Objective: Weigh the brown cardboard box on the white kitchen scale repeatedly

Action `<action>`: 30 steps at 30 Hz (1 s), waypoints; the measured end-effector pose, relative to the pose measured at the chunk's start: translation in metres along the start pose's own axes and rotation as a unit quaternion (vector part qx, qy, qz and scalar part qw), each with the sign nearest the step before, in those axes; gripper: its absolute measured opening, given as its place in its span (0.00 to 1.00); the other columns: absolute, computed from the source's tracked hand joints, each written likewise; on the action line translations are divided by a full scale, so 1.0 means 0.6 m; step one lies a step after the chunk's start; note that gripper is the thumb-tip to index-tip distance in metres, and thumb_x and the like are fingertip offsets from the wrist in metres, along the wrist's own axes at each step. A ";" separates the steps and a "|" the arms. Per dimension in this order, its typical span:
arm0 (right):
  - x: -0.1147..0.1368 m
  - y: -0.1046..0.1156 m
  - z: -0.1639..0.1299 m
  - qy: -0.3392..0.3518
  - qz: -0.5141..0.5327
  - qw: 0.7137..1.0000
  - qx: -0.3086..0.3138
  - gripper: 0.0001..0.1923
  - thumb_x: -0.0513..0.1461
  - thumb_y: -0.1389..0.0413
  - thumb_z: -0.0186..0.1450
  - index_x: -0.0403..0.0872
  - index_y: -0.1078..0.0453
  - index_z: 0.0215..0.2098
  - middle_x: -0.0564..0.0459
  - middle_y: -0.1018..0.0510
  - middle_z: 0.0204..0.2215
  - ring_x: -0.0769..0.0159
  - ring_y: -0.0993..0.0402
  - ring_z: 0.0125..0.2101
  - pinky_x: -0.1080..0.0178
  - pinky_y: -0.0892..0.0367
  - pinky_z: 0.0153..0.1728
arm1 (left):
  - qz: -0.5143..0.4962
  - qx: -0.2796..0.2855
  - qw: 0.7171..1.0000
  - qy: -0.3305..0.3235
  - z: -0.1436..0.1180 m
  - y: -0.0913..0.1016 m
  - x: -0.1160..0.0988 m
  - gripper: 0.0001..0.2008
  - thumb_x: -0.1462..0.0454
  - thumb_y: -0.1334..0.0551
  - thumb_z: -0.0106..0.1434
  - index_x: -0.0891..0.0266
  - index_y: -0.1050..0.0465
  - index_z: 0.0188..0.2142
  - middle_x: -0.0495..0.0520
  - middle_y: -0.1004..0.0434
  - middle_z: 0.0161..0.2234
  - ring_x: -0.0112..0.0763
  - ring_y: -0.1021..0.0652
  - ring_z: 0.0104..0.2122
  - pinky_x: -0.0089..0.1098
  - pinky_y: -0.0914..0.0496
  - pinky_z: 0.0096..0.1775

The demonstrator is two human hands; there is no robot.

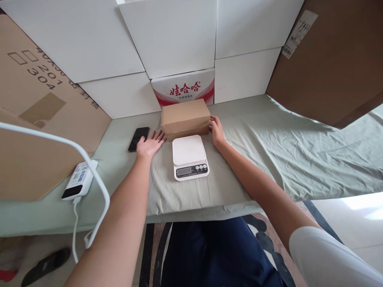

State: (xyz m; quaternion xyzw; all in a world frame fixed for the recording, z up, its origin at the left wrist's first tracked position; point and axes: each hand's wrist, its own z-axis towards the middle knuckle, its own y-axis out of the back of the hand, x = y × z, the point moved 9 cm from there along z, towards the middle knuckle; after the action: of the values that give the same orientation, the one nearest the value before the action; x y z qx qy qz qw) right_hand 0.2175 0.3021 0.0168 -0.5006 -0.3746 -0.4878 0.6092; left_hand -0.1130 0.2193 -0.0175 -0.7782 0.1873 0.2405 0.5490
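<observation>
A small brown cardboard box (185, 117) lies lengthwise on the green cloth, just behind a white digital kitchen scale (189, 153). My left hand (152, 143) rests palm up at the box's left end, fingers spread, holding nothing; its fingertips come close to the box, and I cannot tell whether they touch. At the opposite end, my right hand (216, 129) has its fingers against the box's right side, partly hidden behind the corner. The scale's pan is bare, and its display looks blank. A black smartphone (138, 138) lies just left of my left hand.
White boxes (179, 36) form a wall at the back, with a red-lettered carton (185, 87) low in the middle. Large cardboard sheets (44, 119) flank both sides. A white power bank (80, 179) with a cable sits left. A thick white cable (74, 145) arches over my left forearm.
</observation>
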 end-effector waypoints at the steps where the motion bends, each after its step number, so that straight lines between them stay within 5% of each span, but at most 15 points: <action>1: -0.002 0.000 0.001 -0.001 -0.003 1.000 -0.001 0.17 0.47 0.46 0.62 0.53 0.33 0.48 0.52 0.23 0.50 0.56 0.29 0.53 0.52 0.32 0.55 | -0.001 -0.001 1.000 -0.001 0.000 0.000 0.000 0.30 0.49 0.63 0.73 0.59 0.37 0.63 0.69 0.28 0.60 0.46 0.25 0.59 0.56 0.31 0.55; 6: -0.007 0.000 0.005 0.002 -0.009 1.000 0.002 0.18 0.48 0.46 0.62 0.53 0.33 0.49 0.52 0.22 0.49 0.58 0.28 0.51 0.55 0.30 0.52 | -0.029 -0.002 1.000 -0.006 -0.002 -0.008 0.000 0.19 0.53 0.52 0.73 0.61 0.30 0.52 0.66 0.22 0.52 0.46 0.21 0.54 0.51 0.26 0.51; 12: -0.003 0.001 0.003 0.016 -0.014 1.000 0.001 0.16 0.47 0.47 0.62 0.53 0.32 0.48 0.52 0.22 0.49 0.59 0.28 0.52 0.55 0.31 0.53 | -0.049 -0.020 0.998 -0.032 -0.008 -0.017 -0.003 0.13 0.71 0.51 0.69 0.63 0.28 0.40 0.57 0.22 0.34 0.29 0.18 0.34 0.31 0.23 0.39; 17: -0.002 0.001 0.001 0.014 -0.015 1.000 0.004 0.16 0.45 0.48 0.61 0.53 0.32 0.48 0.53 0.23 0.49 0.59 0.29 0.52 0.55 0.32 0.54 | -0.062 0.036 0.997 -0.033 -0.019 -0.030 -0.010 0.16 0.76 0.54 0.70 0.63 0.30 0.36 0.47 0.32 0.24 0.15 0.31 0.18 0.15 0.38 0.19; 25: -0.001 0.001 0.002 0.015 -0.028 0.999 0.003 0.16 0.48 0.47 0.62 0.53 0.32 0.47 0.53 0.23 0.47 0.59 0.28 0.49 0.56 0.32 0.50 | -0.040 0.055 0.997 -0.022 -0.033 -0.032 -0.008 0.11 0.70 0.48 0.74 0.62 0.32 0.35 0.39 0.44 0.19 0.11 0.48 0.10 0.14 0.53 0.12; 30: 0.000 0.002 0.002 0.017 -0.027 0.999 0.000 0.16 0.47 0.48 0.62 0.53 0.32 0.46 0.52 0.23 0.48 0.58 0.27 0.50 0.56 0.31 0.50 | 0.007 0.066 0.994 -0.090 -0.053 -0.038 -0.029 0.19 0.59 0.43 0.72 0.59 0.44 0.25 0.38 0.57 0.17 0.15 0.56 0.11 0.22 0.58 0.12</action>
State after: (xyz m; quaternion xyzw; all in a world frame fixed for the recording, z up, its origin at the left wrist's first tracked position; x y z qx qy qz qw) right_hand 0.2186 0.3032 0.0166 -0.4819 -0.3771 -0.5129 0.6021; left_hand -0.1094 0.1968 0.0190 -0.7144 0.1579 0.3003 0.6120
